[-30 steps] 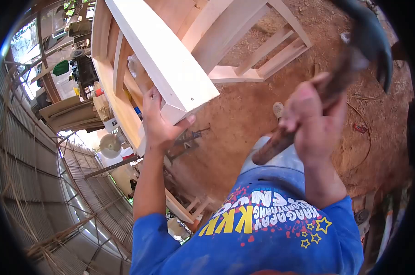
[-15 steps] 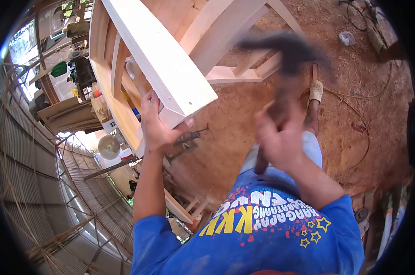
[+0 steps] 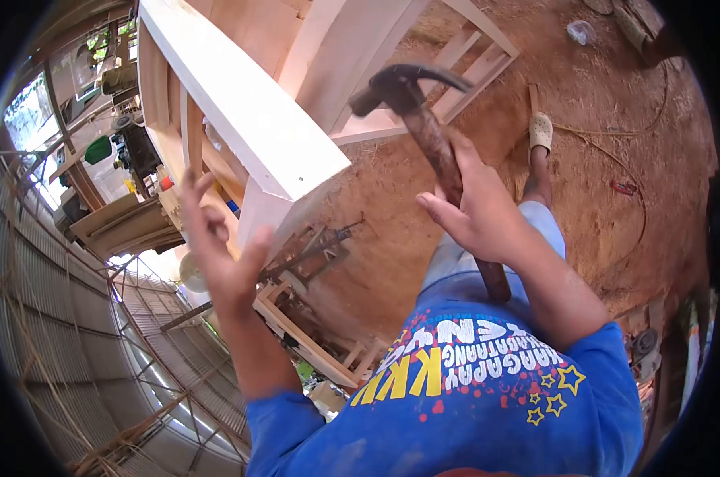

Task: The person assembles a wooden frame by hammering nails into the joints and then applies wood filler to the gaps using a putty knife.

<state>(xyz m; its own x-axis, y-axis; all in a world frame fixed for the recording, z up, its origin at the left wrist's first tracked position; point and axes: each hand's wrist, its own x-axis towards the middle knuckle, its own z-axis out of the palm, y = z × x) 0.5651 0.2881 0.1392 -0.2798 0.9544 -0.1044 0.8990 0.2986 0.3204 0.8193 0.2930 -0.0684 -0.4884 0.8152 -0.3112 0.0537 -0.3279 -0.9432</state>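
Observation:
A claw hammer point(image 3: 433, 147) with a dark head and a worn brown handle is in my right hand point(image 3: 487, 203), its head up and its claw pointing right. The thumb of that hand is held off the handle while the palm and fingers stay around it. My left hand point(image 3: 225, 246) is raised with the fingers apart, just left of the end of a pale wooden beam point(image 3: 256, 119). A small dark spot, like a nail head, shows near the beam's end. The beam is part of a wooden frame point(image 3: 328, 71).
Sandy brown ground point(image 3: 392, 230) spreads below. A cord point(image 3: 614, 131) lies on it at the right, with a small red object point(image 3: 624, 188) and a clear plastic bag point(image 3: 582, 32). Stacked boards point(image 3: 129, 224) stand at the left. Another wooden frame point(image 3: 320, 350) is nearer my body.
My left hand has come off the beam's end and moved left, opening. The hammer, blurred before, is now nearly still, its head further left with the claw facing right.

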